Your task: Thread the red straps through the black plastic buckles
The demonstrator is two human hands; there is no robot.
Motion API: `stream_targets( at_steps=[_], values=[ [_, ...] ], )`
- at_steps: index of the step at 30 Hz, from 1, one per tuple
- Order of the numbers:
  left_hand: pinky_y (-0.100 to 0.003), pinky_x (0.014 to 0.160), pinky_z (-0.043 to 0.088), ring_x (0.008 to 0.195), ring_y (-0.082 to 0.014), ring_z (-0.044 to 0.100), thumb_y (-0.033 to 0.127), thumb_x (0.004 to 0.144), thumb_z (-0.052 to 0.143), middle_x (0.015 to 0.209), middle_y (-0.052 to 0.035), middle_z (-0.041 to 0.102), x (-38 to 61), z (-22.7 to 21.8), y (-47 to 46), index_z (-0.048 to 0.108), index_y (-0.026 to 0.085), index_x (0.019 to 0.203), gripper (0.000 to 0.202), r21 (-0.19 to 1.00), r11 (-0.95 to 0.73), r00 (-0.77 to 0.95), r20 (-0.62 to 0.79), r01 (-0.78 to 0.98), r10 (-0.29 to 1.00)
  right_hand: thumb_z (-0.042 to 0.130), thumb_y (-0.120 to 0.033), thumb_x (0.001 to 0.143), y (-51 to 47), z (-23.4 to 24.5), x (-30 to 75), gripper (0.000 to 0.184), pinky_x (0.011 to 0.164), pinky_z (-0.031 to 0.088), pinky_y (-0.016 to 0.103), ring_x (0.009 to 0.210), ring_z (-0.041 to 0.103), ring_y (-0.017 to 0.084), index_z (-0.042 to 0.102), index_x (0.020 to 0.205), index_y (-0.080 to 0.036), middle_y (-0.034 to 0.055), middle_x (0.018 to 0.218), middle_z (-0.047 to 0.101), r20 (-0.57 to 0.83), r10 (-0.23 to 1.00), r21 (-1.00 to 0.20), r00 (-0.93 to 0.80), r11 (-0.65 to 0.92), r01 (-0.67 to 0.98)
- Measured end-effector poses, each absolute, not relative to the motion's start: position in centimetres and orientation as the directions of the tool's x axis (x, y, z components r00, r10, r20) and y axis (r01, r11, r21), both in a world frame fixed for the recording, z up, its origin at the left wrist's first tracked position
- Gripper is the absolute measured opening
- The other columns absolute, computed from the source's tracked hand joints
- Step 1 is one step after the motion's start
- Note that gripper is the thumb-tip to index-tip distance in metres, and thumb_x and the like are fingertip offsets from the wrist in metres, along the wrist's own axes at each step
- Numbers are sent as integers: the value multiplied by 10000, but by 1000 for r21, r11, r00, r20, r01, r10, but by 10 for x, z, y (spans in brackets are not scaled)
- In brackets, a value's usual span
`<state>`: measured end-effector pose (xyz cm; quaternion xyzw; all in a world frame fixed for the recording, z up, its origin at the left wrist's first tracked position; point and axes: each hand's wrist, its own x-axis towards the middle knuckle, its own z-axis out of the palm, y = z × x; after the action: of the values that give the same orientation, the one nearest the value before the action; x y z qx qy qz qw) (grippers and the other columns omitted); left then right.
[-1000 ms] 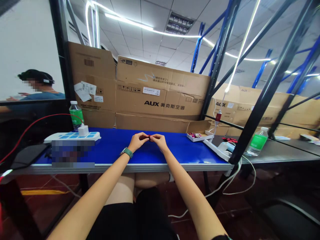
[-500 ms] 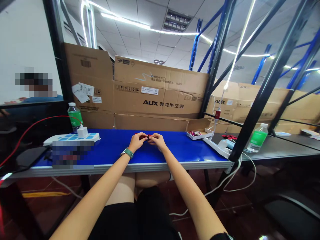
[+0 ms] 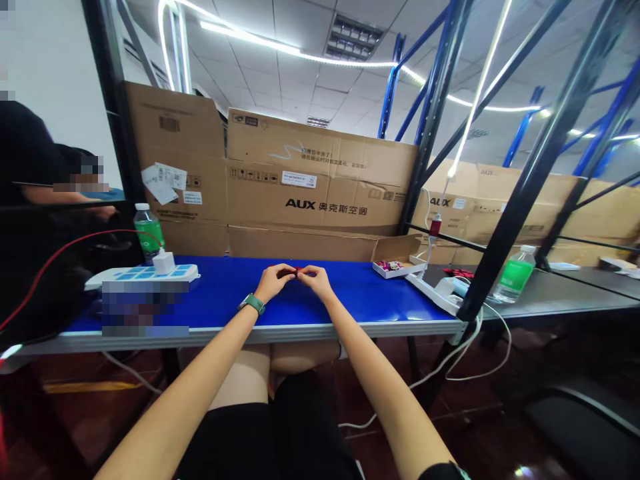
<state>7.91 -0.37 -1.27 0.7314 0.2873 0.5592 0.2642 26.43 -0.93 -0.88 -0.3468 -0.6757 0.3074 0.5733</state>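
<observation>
Over the blue tabletop (image 3: 370, 300), my left hand (image 3: 273, 283) and my right hand (image 3: 315, 281) meet with bent fingers. Between their fingertips is a small dark red piece (image 3: 299, 271), mostly covered, so its kind cannot be made out. Both hands are closed on it, thumbs and forefingers pinching. A watch with a green band (image 3: 254, 304) is on my left wrist. Further right and back from my hands, a small open box (image 3: 400, 271) holds several red, pink and white little items.
At left stand a white power strip (image 3: 120, 277) with a plugged-in charger (image 3: 164, 262) and a green-labelled bottle (image 3: 149, 232). Cardboard (image 3: 320, 193) walls the back. A black rack post (image 3: 510, 200) and another bottle (image 3: 516, 275) are at right. A person in black (image 3: 30, 220) is at far left.
A person in dark clothing has come into view at the far left. My hands stay in nearly the same place, with the fingers slightly shifted around the red piece.
</observation>
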Motion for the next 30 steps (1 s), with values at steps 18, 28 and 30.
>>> stream_targets(
  at_steps=[18, 28, 30],
  values=[
    [-438, 903, 573, 900, -259, 731, 274, 764, 715, 959, -65, 775, 80, -15, -3, 759, 217, 926, 177, 672, -689, 168, 672, 271, 721, 620, -202, 828, -20, -4, 259, 103, 802, 457, 277, 764, 630, 200, 704, 788, -244, 49, 796, 704, 713, 659, -448, -239, 690, 569],
    [-419, 879, 581, 917, -256, 726, 374, 784, 740, 985, -91, 768, 80, -15, 0, 749, 181, 970, 268, 703, -698, 199, 671, 135, 714, 631, -378, 863, -6, -11, 259, 169, 800, 537, 332, 772, 705, 218, 726, 870, -239, 41, 817, 742, 678, 726, -663, -113, 671, 333],
    [-408, 858, 589, 902, -251, 725, 397, 773, 753, 969, -93, 766, 79, -14, 1, 738, 171, 968, 299, 718, -690, 162, 673, 87, 721, 690, -441, 811, -4, -11, 260, 232, 778, 558, 325, 780, 716, 217, 728, 880, -223, 40, 820, 745, 637, 766, -743, -89, 640, 195]
  ],
)
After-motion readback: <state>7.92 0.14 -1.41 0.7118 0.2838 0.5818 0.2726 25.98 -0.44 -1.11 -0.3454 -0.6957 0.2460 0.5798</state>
